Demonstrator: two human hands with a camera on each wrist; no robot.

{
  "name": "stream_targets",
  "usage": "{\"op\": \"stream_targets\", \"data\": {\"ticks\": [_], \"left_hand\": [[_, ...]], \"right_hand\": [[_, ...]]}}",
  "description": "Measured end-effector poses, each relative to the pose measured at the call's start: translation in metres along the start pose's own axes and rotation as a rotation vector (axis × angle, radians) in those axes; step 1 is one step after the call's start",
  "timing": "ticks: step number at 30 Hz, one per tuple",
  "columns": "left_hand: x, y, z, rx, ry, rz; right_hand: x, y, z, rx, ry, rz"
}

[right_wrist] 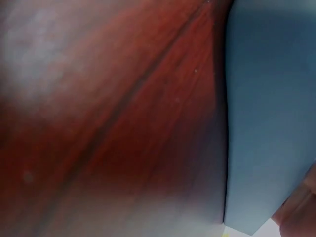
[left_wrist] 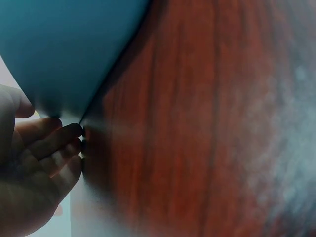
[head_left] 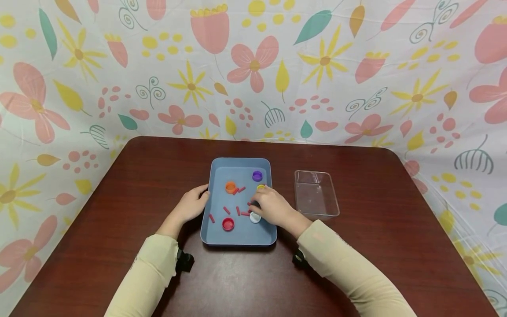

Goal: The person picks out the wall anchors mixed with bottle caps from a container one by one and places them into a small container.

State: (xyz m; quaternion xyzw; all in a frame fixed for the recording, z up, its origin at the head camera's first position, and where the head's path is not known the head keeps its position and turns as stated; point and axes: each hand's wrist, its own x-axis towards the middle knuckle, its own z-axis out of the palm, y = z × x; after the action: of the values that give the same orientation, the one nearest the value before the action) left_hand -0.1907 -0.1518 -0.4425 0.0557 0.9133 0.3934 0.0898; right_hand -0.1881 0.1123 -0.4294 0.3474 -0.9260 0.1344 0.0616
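A blue-grey tray (head_left: 237,237) on the table holds several small red sticks (head_left: 226,210) and round, lid-like pieces: orange (head_left: 230,187), purple (head_left: 257,176), yellow (head_left: 260,187), red (head_left: 228,224) and white (head_left: 255,217). My left hand (head_left: 192,203) rests against the tray's left side, its fairly straight fingers (left_wrist: 54,143) at the outer wall and the thumb near the rim. Reaching over the right rim, my right hand (head_left: 271,206) has bent fingers close above the tray floor, beside the white piece and some red sticks. I cannot tell whether a stick is between its fingertips.
A clear plastic box (head_left: 316,196) stands on the table right of the tray, near my right hand. The dark wood table (head_left: 368,185) extends on both sides. Behind it hangs a white floral cloth (head_left: 253,110).
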Motion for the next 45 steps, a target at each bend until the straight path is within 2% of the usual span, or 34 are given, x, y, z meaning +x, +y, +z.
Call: {"op": "stream_targets", "data": {"ticks": [12,21,29,35,45], "left_hand": [[0.000,-0.003,0.003,0.005,-0.012,-0.021],[-0.001,0.000,0.004,0.012,-0.001,-0.001],[-0.001,0.002,0.002,0.020,0.003,0.004],[-0.001,0.003,0.000,0.027,0.004,0.006],[0.000,0.005,0.001,0.026,0.017,0.013]], "right_hand": [[0.001,-0.002,0.007,-0.021,-0.035,0.055],[0.001,-0.003,0.005,-0.038,-0.040,0.077],[0.001,-0.001,0.001,0.033,0.006,0.083],[-0.003,-0.002,-0.003,0.100,0.029,0.138],[-0.011,-0.001,-0.014,0.214,0.115,0.164]]}}
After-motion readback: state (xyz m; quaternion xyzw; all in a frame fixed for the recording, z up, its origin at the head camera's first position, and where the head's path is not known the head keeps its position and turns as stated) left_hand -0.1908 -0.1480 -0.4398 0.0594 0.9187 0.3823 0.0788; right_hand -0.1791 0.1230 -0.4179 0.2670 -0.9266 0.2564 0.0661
